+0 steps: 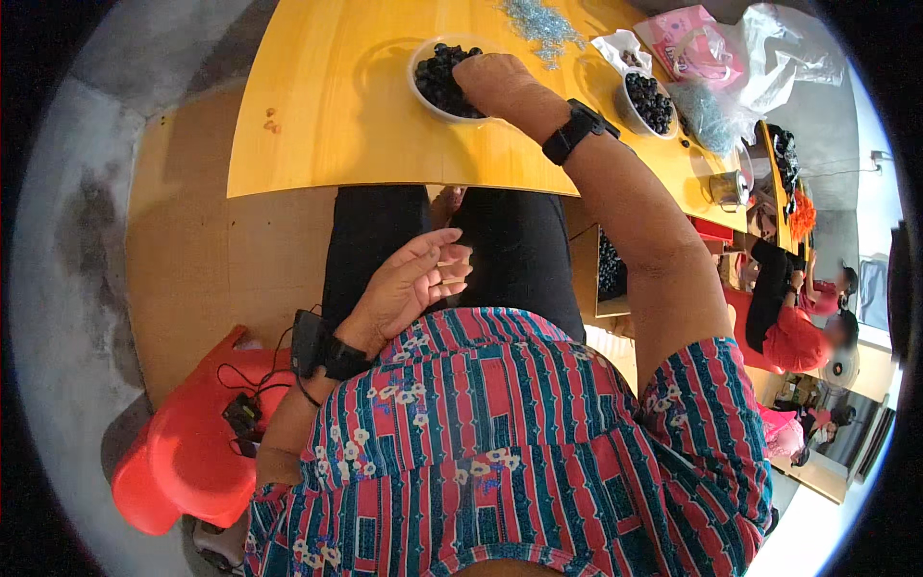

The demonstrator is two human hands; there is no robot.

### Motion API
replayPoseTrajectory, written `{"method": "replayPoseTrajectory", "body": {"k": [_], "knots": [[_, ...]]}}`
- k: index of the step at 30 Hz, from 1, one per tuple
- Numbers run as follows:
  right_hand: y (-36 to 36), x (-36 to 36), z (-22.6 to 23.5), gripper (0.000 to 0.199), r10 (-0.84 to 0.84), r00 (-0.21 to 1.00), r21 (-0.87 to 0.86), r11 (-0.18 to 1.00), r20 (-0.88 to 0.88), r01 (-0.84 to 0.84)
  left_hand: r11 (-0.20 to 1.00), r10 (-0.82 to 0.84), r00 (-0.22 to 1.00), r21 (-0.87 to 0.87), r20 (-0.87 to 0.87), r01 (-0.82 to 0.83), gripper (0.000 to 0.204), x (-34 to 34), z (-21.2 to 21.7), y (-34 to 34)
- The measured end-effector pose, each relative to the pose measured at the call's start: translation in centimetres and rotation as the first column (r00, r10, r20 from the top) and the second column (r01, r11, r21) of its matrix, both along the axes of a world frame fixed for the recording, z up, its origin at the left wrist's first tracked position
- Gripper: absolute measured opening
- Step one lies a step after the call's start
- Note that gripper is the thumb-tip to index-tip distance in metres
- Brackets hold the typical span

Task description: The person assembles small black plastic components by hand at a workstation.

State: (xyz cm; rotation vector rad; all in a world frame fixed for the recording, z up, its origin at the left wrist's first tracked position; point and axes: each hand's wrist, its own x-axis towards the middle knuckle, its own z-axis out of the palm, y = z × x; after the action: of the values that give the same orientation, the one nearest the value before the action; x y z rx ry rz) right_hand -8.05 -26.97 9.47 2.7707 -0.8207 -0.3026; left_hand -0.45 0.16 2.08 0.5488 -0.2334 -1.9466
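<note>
My right hand (pixel 504 85) reaches over the table into a white round bowl (pixel 412 81) filled with small, shiny black pieces (pixel 440 79). Its fingertips dip among the pieces at the bowl's right side, where they are hidden, so what they grip does not show. Palm turned inward, my left hand (pixel 411 285) hovers above my lap with its fingers loosely apart and nothing visible in it. Both wrists wear black bands.
Right of my arm stands a second bowl (pixel 625 106) of black pieces, near a metal cup (pixel 728 188) and plastic bags (pixel 790 58). Clear thin bits (pixel 543 27) lie at the table's far side. A red chair (pixel 197 442) is at my left; co-workers sit at far right.
</note>
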Motion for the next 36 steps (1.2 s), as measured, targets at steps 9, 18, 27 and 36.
{"method": "replayPoseTrajectory", "body": {"k": [9,18,27,36], "knots": [[0.8,0.5,0.5,0.015,-0.074,0.997,0.038,0.997,-0.012,0.075,1.000,0.002,1.000,0.007,0.005,-0.002,0.040,0.1,-0.5,-0.1],[-1.2,-0.8,-0.5,0.018,-0.089,0.966,0.143,0.988,0.244,0.054,1.000,-0.008,1.000,0.028,0.007,0.008,0.038,0.5,-0.3,-0.2],[5.0,-4.4,1.1,0.021,-0.716,0.316,0.758,0.450,0.622,-0.473,1.000,0.025,0.997,0.007,0.077,-0.026,0.039,1.2,0.7,0.1],[10.7,-5.8,-0.2,0.025,-0.858,0.228,0.723,0.213,0.459,-0.657,0.975,0.126,0.949,-0.212,0.288,-0.065,0.035,4.5,2.2,-4.7]]}}
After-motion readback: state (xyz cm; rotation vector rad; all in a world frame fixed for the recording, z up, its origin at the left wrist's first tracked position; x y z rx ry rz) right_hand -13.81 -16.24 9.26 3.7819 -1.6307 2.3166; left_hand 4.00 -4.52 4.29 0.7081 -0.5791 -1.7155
